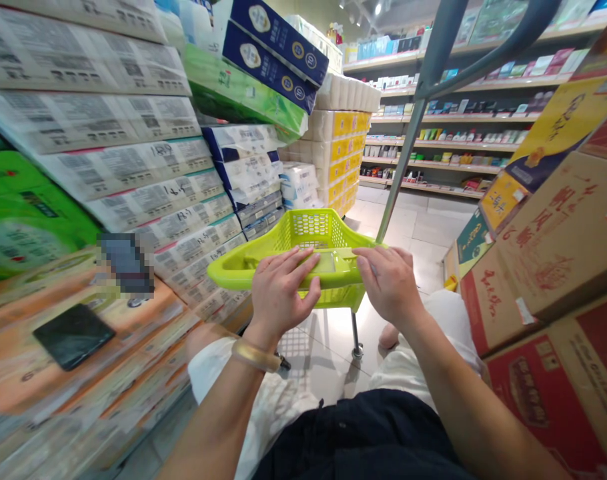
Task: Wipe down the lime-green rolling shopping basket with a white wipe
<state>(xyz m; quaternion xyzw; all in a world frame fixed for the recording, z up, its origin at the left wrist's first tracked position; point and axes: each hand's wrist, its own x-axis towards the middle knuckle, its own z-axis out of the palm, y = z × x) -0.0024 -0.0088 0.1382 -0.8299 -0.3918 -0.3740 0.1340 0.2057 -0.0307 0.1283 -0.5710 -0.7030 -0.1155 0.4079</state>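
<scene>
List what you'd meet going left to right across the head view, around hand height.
Green-wrapped pack → black smartphone → left hand → right hand → stacked cardboard cartons

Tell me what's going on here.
A person in a shop aisle has their left hand and right hand on a lime-green plastic basket on a metal cart frame. Both hands touch a flat, see-through green item at the basket's near rim; what it is can't be told. Stacked toilet paper packs rise on the left, cardboard boxes on the right, and a dark phone lies on packs nearby.
</scene>
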